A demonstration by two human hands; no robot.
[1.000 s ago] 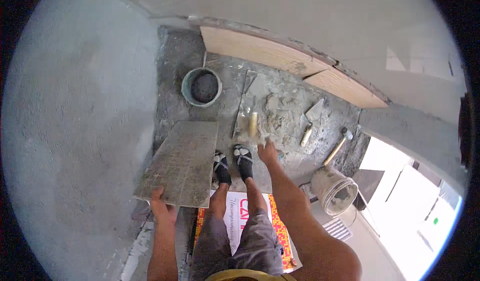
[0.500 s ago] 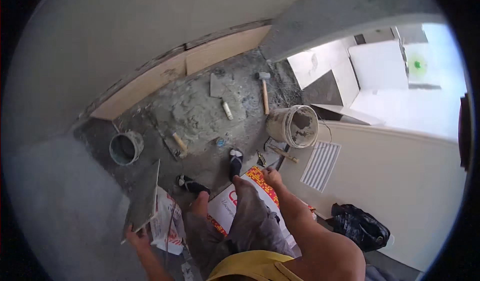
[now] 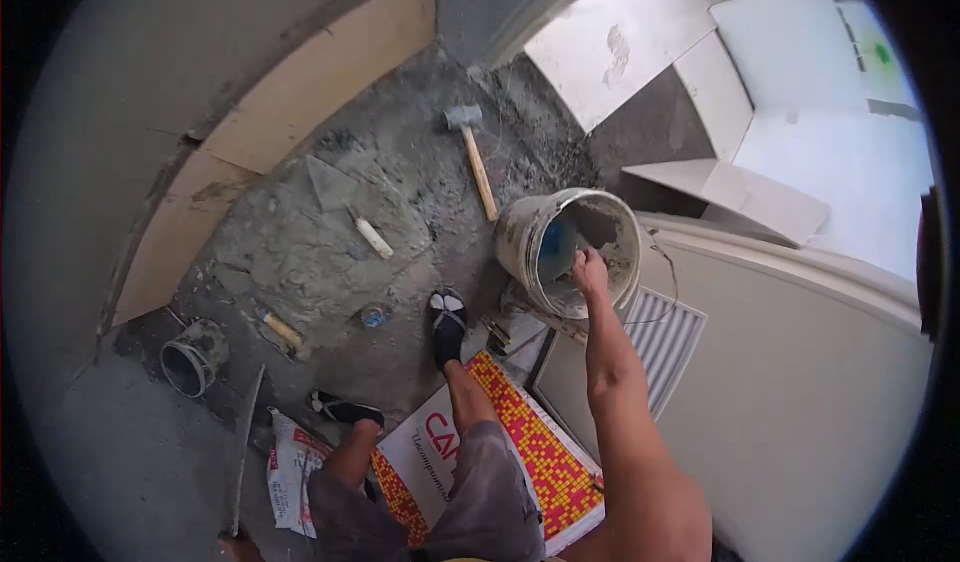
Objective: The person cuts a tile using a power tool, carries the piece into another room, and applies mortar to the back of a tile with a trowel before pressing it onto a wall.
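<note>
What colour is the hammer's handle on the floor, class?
The handle is light brown, like bare wood. It shows best in the head view.

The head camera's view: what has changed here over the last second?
The right hand has moved rightward, from over the mortar to the mouth of the large bucket; its grip is unclear. The left hand still holds the gray tile, now seen nearly edge-on. The view has turned. The hammer and pointed trowel still lie in place.

left hand (image 3: 240, 545) cut off, blue thing (image 3: 553, 239) in bucket (image 3: 516, 244) indistinct
</note>
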